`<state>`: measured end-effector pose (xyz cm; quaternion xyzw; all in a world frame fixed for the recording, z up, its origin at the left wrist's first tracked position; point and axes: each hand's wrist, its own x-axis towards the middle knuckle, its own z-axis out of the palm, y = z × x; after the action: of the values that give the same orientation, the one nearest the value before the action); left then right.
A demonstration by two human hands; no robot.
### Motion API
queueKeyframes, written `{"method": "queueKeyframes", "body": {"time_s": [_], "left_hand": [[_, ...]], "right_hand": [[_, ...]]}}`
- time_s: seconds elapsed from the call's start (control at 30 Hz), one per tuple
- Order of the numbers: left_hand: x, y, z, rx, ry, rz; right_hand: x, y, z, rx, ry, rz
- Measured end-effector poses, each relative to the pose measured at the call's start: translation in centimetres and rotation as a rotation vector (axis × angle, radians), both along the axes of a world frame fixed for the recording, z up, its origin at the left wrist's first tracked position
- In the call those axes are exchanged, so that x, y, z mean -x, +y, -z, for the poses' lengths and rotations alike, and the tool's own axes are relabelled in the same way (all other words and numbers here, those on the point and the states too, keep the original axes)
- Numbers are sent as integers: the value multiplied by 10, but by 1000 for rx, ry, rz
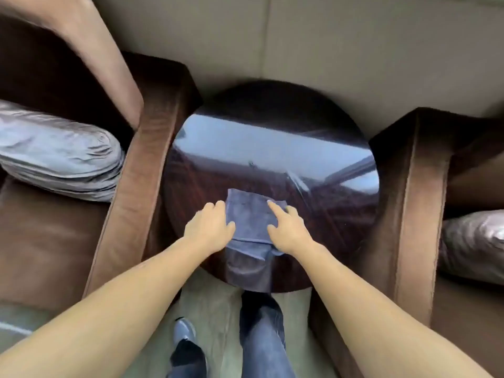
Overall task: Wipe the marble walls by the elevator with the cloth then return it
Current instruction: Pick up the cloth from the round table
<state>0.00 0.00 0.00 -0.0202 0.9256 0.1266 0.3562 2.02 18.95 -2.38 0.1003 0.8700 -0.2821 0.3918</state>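
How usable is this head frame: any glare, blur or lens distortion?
Head view: strong bluish glare across the glossy round table; wide-angle bending of the brown sofa arms; slight softness overall, yet the cloth, left hand and right hand read clearly.

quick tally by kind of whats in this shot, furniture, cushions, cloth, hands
Brown armchairs: 2
Round dark table: 1
Grey cushions: 2
Blue-grey cloth: 1
Hands on the cloth: 2, left hand, right hand
Total: 8

No legible text, label or number anywhere, perhaps owing to motion blur.
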Motion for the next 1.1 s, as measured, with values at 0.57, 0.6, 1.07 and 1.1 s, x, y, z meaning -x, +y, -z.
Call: {"method": "queueKeyframes", "body": {"time_s": [0.57,0.6,1.07,1.1], "left_hand": [[-13,-6,58,-364,-196,-612],[-21,-14,44,-430,-179,-669],[-293,-323,-206,-605,317,-979],[-317,-349,-222,-601,352,-1019]], "right_hand": [[-3,-5,19,163,67,366],[-9,-11,8,181,67,380],[-175,-315,-222,368,265,-100],[-188,-345,-233,387,263,-137]]}}
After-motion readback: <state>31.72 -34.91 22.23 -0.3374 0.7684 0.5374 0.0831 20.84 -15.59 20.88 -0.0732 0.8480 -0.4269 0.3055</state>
